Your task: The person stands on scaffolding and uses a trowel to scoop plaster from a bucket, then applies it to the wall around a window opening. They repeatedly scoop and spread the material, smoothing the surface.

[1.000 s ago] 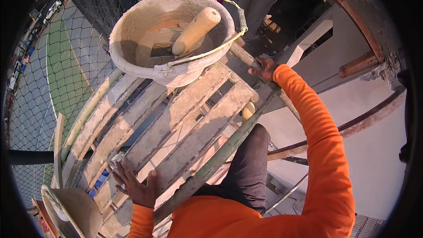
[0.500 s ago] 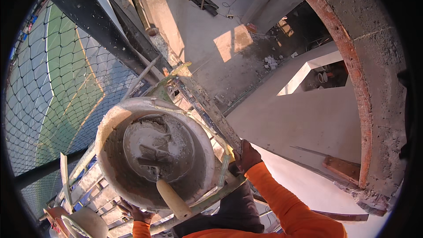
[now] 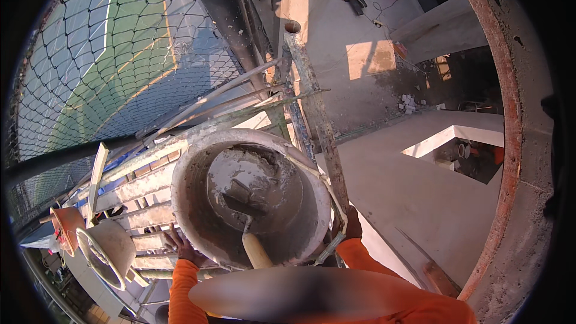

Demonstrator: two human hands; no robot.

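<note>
Shifted lower in the view since a second ago, the large bucket [image 3: 180,198] is now looked into almost from overhead, the camera itself having been turned as well. It is borne by the wooden slats [image 3: 141,191], and its rim and walls are coated in pale grey. Wet grey mix [image 3: 234,168] is held in the bottom; the blade of the trowel [image 3: 256,251] is laid in it, and the wooden handle is pointed toward the near rim.

The left hand [image 3: 190,251] is held with fingers spread wide over the slats, just beside the bucket's left wall. The right hand [image 3: 353,225] is placed at the lower visible end of a worn pole [image 3: 321,114], beyond the bucket's right rim; its fingers are largely covered, so whether the pole is gripped cannot be told. Near that hand, the wire bail [image 3: 330,248] is let down along the rim.

At the left, a pale bucket [image 3: 123,243] is set close to an orange bucket [image 3: 69,225]. Farther off, a green and blue court [image 3: 135,18] is seen through dark netting [image 3: 45,186].
</note>
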